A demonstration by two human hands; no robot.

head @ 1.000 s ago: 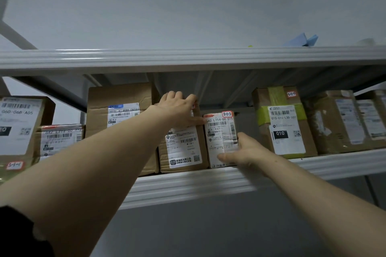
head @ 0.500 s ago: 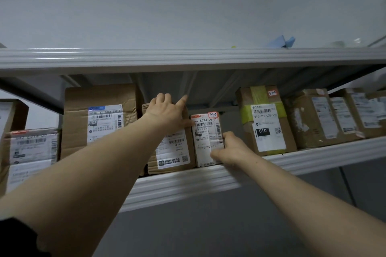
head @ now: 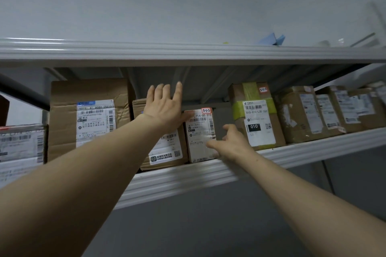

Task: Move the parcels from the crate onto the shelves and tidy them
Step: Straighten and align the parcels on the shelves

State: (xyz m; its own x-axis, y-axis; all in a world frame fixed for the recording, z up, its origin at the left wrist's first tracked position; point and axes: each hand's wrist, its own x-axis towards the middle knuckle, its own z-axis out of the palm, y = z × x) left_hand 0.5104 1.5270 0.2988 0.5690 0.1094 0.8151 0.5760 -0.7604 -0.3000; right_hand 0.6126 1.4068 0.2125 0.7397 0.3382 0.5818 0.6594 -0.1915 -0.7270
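A small white-labelled parcel point(head: 200, 135) stands upright on the grey metal shelf point(head: 183, 175), tight against a brown parcel point(head: 167, 152) on its left. My left hand point(head: 165, 108) is raised in front of that brown parcel with straight, spread fingers, its thumb near the small parcel's top left corner. My right hand point(head: 231, 143) hovers at the small parcel's lower right side, fingers loosely spread and holding nothing. The crate is out of view.
A large brown box point(head: 89, 115) stands to the left, with more labelled parcels point(head: 20, 144) beyond it. A green-taped box point(head: 255, 115) and several brown parcels point(head: 325, 110) line the shelf to the right. An upper shelf point(head: 188, 52) hangs close above.
My left hand lifted off the brown parcel's top and straightened its fingers. My right hand let go of the small parcel and drew back to its right. The view shifted right.
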